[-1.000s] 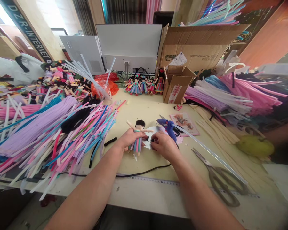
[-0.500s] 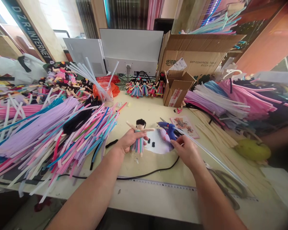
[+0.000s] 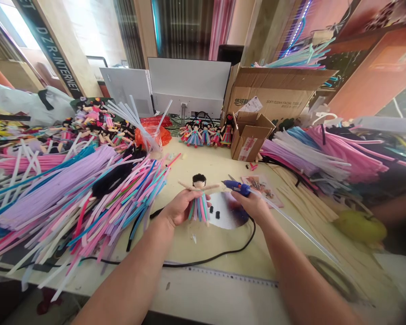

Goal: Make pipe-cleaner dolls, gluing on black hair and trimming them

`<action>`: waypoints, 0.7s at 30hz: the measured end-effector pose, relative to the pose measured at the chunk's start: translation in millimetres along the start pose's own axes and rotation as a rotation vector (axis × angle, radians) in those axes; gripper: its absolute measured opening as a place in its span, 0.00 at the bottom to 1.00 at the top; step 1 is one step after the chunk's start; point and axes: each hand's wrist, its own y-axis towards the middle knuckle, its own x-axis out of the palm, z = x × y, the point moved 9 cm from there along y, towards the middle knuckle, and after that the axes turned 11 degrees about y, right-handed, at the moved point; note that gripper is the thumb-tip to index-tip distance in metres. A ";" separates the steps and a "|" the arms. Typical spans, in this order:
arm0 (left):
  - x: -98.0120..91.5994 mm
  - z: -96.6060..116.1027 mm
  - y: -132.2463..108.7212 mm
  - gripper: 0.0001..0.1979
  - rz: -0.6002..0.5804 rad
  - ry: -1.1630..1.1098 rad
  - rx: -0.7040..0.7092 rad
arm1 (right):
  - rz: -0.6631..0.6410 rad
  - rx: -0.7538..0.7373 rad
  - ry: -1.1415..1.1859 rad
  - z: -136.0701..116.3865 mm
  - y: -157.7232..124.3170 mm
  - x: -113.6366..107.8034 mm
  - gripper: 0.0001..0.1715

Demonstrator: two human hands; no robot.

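Note:
Upright in my left hand [image 3: 182, 206] is a small pipe-cleaner doll [image 3: 199, 207] with black hair, cream arms spread wide and a striped skirt of pastel strands. My fingers close around its body. My right hand [image 3: 252, 203] grips a blue hot glue gun [image 3: 238, 187], its nozzle pointing left, near the end of the doll's arm. A long clear glue stick [image 3: 291, 221] extends from behind the gun towards the lower right. Below the gun lies a shiny round sheet [image 3: 228, 219] with two short black pieces [image 3: 217, 215] on it.
Piles of pipe cleaners lie at left [image 3: 57, 189] and right [image 3: 345, 149]. Finished dolls [image 3: 196, 135] stand by the monitor [image 3: 189, 76], beside a small carton [image 3: 250, 140]. A black cable [image 3: 209, 262] and a ruler [image 3: 233, 277] cross the front; scissors [image 3: 334, 275] lie right.
My right hand has taken hold of the glue gun, lifting it and bringing its nozzle left towards the doll. The doll stays in my left hand. The camera view has tilted up slightly.

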 end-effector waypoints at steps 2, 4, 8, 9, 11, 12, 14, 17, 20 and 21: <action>0.9 2.8 0.4 0.08 -0.002 -0.065 0.029 | -0.010 0.040 0.059 -1.7 -0.3 -5.3 0.19; 3.1 3.9 1.5 0.11 -0.025 -0.117 0.054 | -0.044 0.084 0.205 -4.9 -3.4 -9.9 0.21; 3.1 0.9 3.9 0.14 -0.025 -0.160 0.068 | -0.165 0.054 0.519 -22.3 -16.1 -14.2 0.23; 3.3 -0.8 4.0 0.14 -0.021 -0.159 0.055 | -0.187 0.039 0.546 -26.1 -19.5 -15.5 0.22; 6.2 -4.4 3.0 0.13 -0.030 -0.157 0.015 | -0.214 0.019 0.565 -30.9 -25.5 -17.7 0.23; 8.6 -6.4 1.9 0.12 -0.040 -0.157 -0.010 | -0.229 0.012 0.567 -32.9 -28.0 -18.0 0.23; 13.9 -9.7 -0.8 0.13 -0.061 -0.156 -0.057 | -0.266 0.001 0.563 -37.1 -32.2 -16.8 0.24; 21.2 -11.1 -4.0 0.16 -0.099 -0.133 -0.076 | -0.303 -0.017 0.539 -45.2 -36.2 -14.1 0.25; 25.6 -12.1 -5.0 0.17 -0.124 -0.082 -0.072 | -0.297 -0.033 0.507 -52.9 -37.7 -13.0 0.26; 26.5 -12.6 -4.9 0.17 -0.128 -0.062 -0.071 | -0.294 -0.038 0.497 -54.7 -38.0 -12.7 0.27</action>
